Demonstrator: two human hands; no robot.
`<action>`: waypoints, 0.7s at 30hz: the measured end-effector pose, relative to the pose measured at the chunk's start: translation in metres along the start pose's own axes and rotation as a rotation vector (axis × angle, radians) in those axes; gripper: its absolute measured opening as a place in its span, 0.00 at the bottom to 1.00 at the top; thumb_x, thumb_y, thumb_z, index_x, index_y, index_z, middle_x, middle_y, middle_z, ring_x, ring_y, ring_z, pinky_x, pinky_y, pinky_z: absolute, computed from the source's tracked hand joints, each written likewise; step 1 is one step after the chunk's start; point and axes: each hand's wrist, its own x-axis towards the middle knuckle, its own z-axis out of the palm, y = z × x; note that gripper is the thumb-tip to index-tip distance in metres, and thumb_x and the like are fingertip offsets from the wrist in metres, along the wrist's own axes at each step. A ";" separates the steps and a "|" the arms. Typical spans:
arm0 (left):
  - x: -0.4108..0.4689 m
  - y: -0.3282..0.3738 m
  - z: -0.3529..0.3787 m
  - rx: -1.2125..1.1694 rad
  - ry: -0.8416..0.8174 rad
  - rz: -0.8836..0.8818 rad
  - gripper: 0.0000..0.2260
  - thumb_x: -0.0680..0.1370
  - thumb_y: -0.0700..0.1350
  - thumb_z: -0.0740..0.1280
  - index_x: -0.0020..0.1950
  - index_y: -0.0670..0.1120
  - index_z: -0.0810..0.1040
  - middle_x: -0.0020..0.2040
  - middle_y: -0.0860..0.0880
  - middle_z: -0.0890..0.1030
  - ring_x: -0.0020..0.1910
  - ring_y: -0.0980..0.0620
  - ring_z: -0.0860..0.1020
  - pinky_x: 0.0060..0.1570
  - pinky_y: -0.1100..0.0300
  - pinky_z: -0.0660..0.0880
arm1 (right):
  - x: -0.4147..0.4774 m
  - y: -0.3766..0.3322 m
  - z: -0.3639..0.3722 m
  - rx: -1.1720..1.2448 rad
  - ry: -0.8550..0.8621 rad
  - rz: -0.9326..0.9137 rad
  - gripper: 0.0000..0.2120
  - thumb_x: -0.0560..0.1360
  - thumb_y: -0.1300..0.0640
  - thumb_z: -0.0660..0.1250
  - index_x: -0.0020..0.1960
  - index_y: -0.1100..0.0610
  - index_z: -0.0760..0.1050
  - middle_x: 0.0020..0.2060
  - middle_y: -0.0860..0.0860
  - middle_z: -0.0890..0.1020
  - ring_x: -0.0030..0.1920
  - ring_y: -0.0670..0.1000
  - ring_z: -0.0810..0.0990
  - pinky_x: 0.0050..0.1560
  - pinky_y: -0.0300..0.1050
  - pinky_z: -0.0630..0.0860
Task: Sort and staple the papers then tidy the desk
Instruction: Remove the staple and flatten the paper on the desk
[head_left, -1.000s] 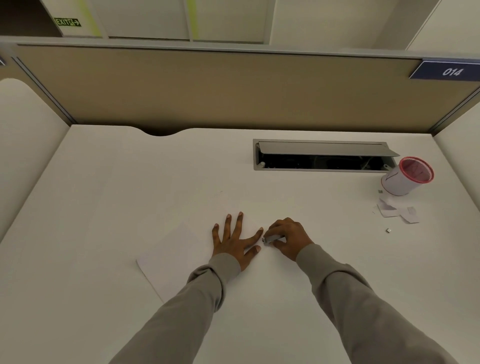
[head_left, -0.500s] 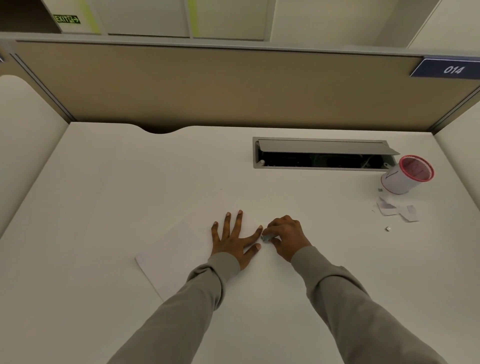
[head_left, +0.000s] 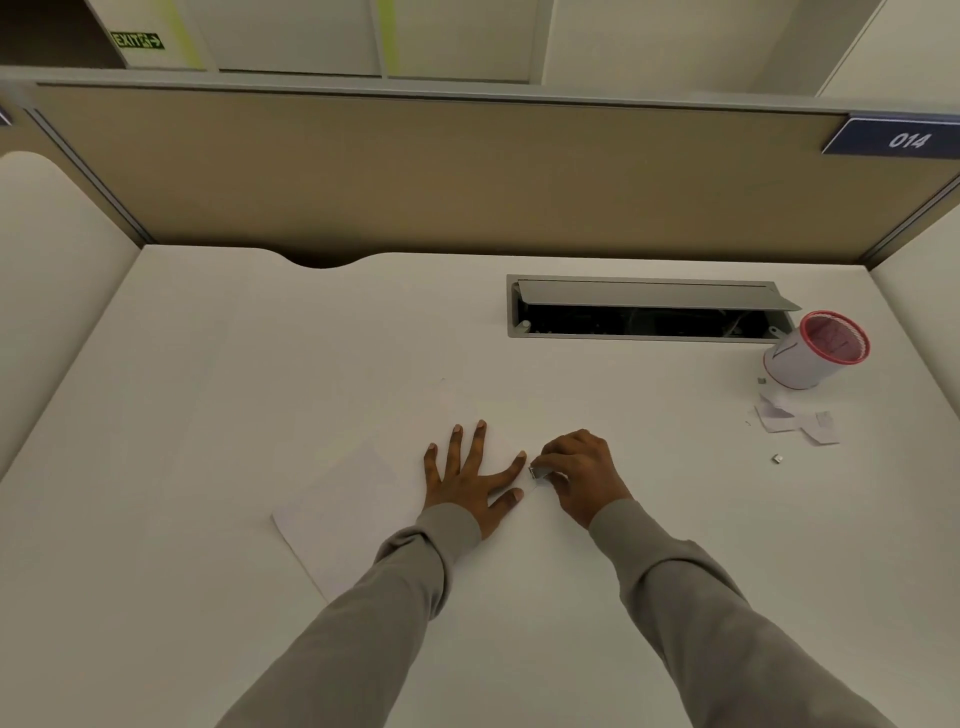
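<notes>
White papers (head_left: 343, 509) lie on the white desk (head_left: 208, 395) in front of me, hard to tell from the desktop. My left hand (head_left: 470, 475) rests flat on them, fingers spread. Just to its right, my right hand (head_left: 579, 475) is curled around a small silver stapler (head_left: 537, 472), whose tip pokes out at the papers' right edge, close to my left index fingertip. Most of the stapler is hidden in my fist.
A white cup with a red rim (head_left: 813, 351) leans at the back right. Torn paper scraps (head_left: 797, 423) and a tiny metal bit (head_left: 777, 458) lie in front of it. An open grey cable tray (head_left: 649, 307) is set into the desk. A beige partition (head_left: 415, 176) closes the back.
My hands stay almost in place; the right hand shifts slightly on the stapler at the paper's edge. The left hand keeps pressing the papers.
</notes>
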 end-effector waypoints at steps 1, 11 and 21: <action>0.000 0.000 0.000 -0.001 0.000 0.001 0.25 0.77 0.72 0.41 0.71 0.76 0.35 0.79 0.50 0.29 0.76 0.41 0.28 0.69 0.36 0.29 | 0.000 -0.001 0.000 -0.011 -0.013 0.023 0.11 0.66 0.68 0.76 0.42 0.53 0.85 0.41 0.48 0.84 0.44 0.56 0.80 0.47 0.53 0.75; 0.000 0.000 0.001 -0.009 0.003 -0.001 0.25 0.77 0.72 0.42 0.70 0.76 0.34 0.79 0.51 0.29 0.76 0.41 0.27 0.68 0.37 0.28 | 0.011 -0.006 0.003 -0.022 -0.262 0.155 0.12 0.74 0.60 0.70 0.54 0.47 0.83 0.52 0.45 0.82 0.56 0.53 0.74 0.55 0.48 0.67; 0.000 0.000 0.002 -0.008 0.021 0.007 0.25 0.75 0.74 0.39 0.70 0.77 0.34 0.79 0.50 0.29 0.76 0.41 0.28 0.64 0.39 0.23 | 0.006 0.000 0.000 0.112 -0.166 0.054 0.10 0.69 0.65 0.75 0.46 0.52 0.86 0.46 0.48 0.85 0.51 0.54 0.78 0.56 0.51 0.72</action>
